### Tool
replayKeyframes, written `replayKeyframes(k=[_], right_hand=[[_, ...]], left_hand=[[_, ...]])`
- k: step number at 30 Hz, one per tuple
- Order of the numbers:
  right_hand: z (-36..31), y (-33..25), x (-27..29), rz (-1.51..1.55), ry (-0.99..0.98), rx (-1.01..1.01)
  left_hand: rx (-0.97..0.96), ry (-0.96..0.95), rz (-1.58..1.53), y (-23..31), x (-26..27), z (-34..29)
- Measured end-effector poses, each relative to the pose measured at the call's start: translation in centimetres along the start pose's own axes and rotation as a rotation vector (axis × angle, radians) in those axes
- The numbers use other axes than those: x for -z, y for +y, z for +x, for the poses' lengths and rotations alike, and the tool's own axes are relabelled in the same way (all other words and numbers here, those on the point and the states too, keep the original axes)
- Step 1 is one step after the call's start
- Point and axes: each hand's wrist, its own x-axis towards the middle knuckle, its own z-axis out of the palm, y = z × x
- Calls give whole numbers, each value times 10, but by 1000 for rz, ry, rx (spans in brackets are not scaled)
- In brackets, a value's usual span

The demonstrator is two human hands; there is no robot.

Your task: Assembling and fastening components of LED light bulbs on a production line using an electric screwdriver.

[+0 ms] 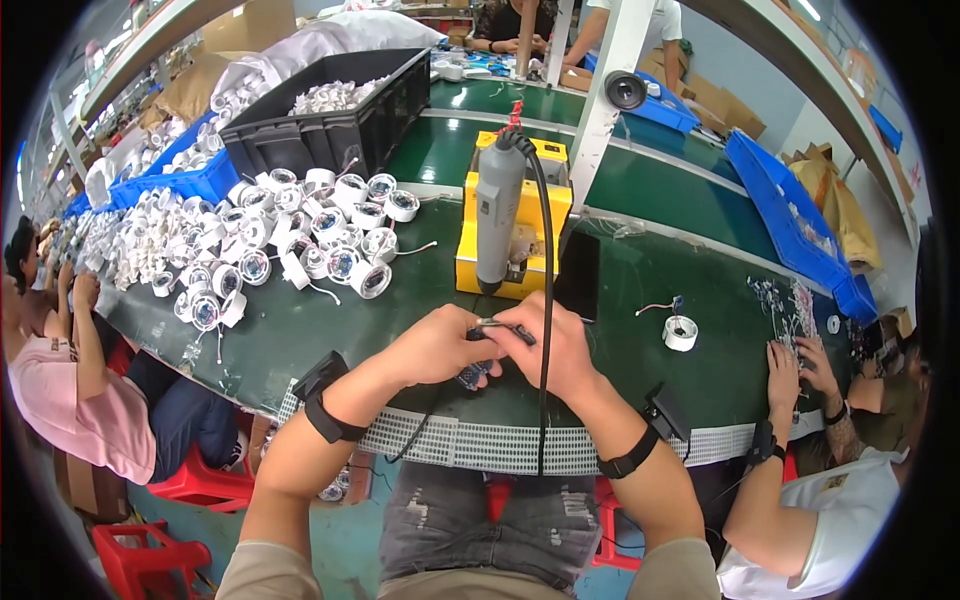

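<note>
My left hand [440, 345] and my right hand [558, 350] meet at the middle of the green bench, fingers closed in a pinch. Between them is a small dark piece [508, 328] with a lighter strip on it; its kind is too small to tell. Under the left fingers shows a dark blue part [472, 376], partly hidden by the hand. Just beyond my hands hangs a grey electric screwdriver [493, 210], tip down, before a yellow stand [558, 215]. Its black cord [547, 250] loops down past my right hand.
White round housings [325, 235] with wires lie piled at left, near a black crate [370, 115] of white parts. A single white ring-shaped housing [680, 333] sits at right. A black flat slab [579, 275] lies beside the stand. Co-workers' hands [783, 375] work at right; another person sits left.
</note>
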Motion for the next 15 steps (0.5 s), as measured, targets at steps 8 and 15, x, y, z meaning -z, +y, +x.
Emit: replayKeyframes(k=[8,15], right_hand=[[4,9,10,1337,141,-902],[2,-7,-3,707,-233,-740]], left_hand=[[-45,30,-14,2,7,-3],[-116,20,23,-2,5,-2]])
